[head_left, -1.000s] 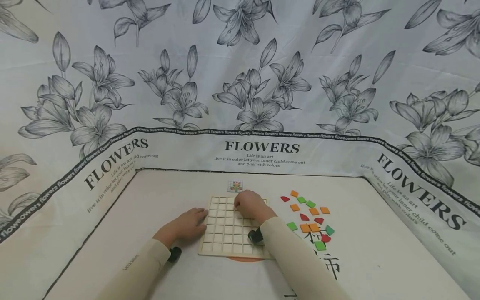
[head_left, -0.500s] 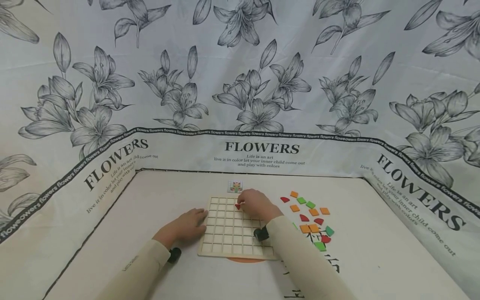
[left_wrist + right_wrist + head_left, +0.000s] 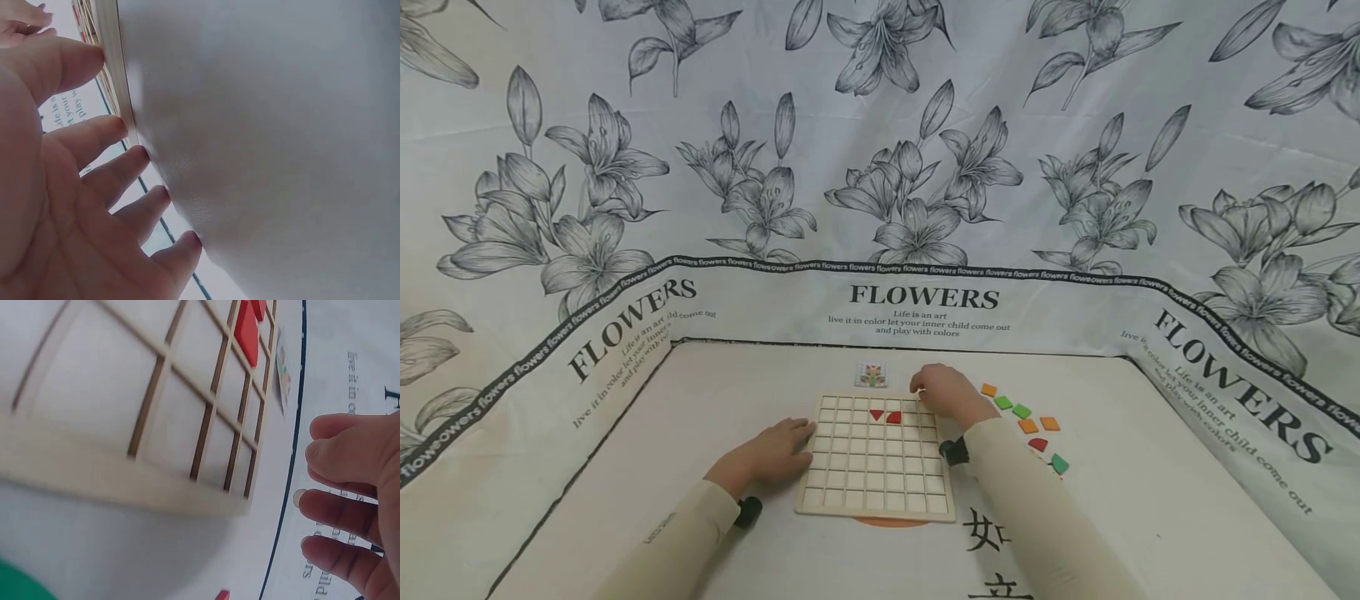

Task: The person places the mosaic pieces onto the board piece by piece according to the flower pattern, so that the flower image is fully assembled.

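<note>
A wooden grid board (image 3: pixel 855 458) lies flat on the table in the head view. Two red pieces sit in its cells near the far edge: a triangle-like one (image 3: pixel 877 414) and, just right of it, a quarter-round one (image 3: pixel 894 417). My left hand (image 3: pixel 775 450) rests at the board's left edge; the left wrist view shows its fingers spread, thumb and fingertip against the wooden side (image 3: pixel 112 62). Over the board's far right corner hovers my right hand (image 3: pixel 951 393), its fingers loosely bent. Nothing shows between those fingers in the right wrist view (image 3: pixel 344 487).
Right of the board lie loose pieces: orange squares (image 3: pixel 1049 423), green pieces (image 3: pixel 1021 411), a red one (image 3: pixel 1037 445) and a dark green one (image 3: pixel 1059 462). My right sleeve hides part of that area. A small pattern card (image 3: pixel 871 374) lies beyond the board.
My right hand has let go of a red piece in the board and moved right, to the far right corner. Both red pieces are now uncovered. My left hand stays put.
</note>
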`<state>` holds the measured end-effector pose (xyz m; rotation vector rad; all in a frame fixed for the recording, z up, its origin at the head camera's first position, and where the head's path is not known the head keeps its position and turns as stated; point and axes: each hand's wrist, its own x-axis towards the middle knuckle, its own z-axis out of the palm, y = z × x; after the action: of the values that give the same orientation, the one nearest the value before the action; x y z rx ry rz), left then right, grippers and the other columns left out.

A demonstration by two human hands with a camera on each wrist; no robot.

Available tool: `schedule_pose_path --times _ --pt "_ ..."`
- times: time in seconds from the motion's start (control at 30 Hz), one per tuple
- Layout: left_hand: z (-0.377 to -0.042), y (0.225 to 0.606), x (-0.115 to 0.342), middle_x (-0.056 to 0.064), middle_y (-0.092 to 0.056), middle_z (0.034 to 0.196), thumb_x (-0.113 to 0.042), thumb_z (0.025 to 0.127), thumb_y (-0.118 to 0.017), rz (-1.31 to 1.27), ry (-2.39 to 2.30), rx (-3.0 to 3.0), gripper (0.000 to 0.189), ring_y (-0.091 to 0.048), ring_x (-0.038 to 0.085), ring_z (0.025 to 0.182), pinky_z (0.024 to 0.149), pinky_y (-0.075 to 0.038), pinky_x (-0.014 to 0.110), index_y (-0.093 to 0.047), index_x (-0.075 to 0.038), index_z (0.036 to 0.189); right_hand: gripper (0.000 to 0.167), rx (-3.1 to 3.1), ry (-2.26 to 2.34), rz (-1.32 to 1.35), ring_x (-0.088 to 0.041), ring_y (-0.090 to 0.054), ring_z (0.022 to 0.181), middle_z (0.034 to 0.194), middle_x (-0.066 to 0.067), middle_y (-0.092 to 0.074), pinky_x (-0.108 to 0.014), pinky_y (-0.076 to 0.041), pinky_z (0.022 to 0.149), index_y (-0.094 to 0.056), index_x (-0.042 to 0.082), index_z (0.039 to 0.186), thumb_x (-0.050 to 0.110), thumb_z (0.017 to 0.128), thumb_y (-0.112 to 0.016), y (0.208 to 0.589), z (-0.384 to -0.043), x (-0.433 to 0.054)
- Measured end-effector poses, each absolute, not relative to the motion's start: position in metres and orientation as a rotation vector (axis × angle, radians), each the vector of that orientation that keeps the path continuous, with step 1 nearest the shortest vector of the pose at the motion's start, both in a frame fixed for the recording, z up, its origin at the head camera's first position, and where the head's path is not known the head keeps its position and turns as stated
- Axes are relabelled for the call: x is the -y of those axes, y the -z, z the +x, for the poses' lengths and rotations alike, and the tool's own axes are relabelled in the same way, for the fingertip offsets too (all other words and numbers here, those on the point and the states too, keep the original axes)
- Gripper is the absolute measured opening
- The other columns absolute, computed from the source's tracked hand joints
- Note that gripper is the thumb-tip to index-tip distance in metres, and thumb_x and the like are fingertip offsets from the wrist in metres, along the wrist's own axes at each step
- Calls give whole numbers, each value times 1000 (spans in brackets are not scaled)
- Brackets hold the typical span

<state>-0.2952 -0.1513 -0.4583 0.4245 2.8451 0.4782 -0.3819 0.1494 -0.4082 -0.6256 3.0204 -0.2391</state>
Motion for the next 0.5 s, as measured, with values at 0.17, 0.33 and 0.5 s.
schedule_pose_path --times 0.17,0.33,0.5 --pt "-293 458 152 13 -35 155 -29 95 -48 415 -516 -2833 58 -28 35 146 120 -27 50 -39 -9 148 24 -3024 183 -530 -27 -60 116 116 -5 -68 -45 -49 101 -72 15 109 6 91 -59 410 -387 -166" --pt "-290 456 151 13 -35 155 -28 94 -49 408 -550 -2818 57 -29 35 145 120 -26 51 -40 -9 148 31 -3015 212 -448 -31 -57 121 122 -9 -65 -47 -46 105 -71 15 113 0 91 -54 414 -385 -183" --pt "-290 457 152 13 -35 155 -29 94 -49 423 -547 -2827 57 -29 35 145 120 -26 51 -41 -10 148 33 -3006 225 -357 -33 -50 130 131 -10 -61 -50 -39 112 -67 16 122 7 97 -48 420 -384 -197"
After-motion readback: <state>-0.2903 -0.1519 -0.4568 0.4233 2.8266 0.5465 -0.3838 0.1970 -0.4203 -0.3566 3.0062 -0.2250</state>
